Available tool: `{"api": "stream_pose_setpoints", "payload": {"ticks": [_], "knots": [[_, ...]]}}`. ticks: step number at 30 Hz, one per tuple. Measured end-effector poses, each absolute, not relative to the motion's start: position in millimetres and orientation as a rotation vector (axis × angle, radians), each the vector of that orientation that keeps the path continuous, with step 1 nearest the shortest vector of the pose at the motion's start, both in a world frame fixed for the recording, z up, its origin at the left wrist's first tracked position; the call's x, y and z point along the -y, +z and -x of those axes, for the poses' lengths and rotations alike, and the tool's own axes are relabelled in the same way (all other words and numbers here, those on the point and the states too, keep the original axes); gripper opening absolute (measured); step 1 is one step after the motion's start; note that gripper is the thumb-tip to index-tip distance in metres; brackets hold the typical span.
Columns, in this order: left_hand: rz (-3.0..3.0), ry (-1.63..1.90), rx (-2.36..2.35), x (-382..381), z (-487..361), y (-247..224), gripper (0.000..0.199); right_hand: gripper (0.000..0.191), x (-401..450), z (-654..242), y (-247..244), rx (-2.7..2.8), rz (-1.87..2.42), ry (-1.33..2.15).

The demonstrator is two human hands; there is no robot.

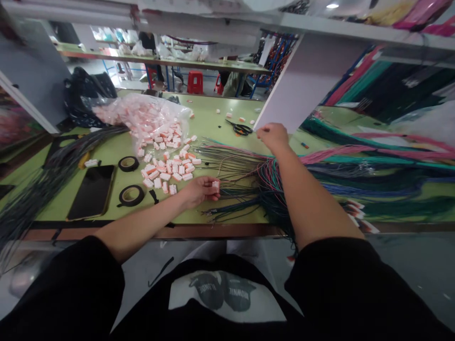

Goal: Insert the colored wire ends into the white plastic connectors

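Observation:
My left hand (pixel 199 192) is closed on a small white-and-orange plastic connector housing (pixel 215 185), pinched between thumb and fingers above the table. Just beyond it lies a loose pile of similar connector housings (pixel 170 166). Thin wires (pixel 234 163) in black, green and pink fan out under and between my arms, their tips pointing toward my left hand. My right hand (pixel 273 136) is raised beside the black-handled scissors (pixel 241 128), fingers curled together in a pinch. Whatever those fingers hold, if anything, is too small to make out.
A clear plastic bag (pixel 142 116) full of housings stands behind the pile. Two rolls of black tape (pixel 131 195) and a phone (pixel 91 192) lie at left, near a grey wire bundle (pixel 67 163). Coloured wire bundles (pixel 377 156) stretch rightward past a white upright panel (pixel 309 80).

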State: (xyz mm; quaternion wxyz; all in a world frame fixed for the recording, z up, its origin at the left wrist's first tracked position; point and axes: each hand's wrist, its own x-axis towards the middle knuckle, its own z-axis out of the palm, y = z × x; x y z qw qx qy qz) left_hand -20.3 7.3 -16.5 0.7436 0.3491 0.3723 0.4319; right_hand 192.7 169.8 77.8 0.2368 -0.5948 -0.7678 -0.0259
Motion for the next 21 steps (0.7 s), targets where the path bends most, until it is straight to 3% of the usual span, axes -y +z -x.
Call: {"api": "stream_pose_setpoints", "payload": {"ticks": [8, 21], "knots": [[-0.751, 0.996, -0.81, -6, 22, -12, 0.024, 0.019, -80, -150, 53, 2.335, 1.105, 0.577], [-0.78, 0.98, -0.852, -5, 22, -9, 0.026, 0.015, -57, -154, 15, 2.319, 1.016, 0.573]]}}
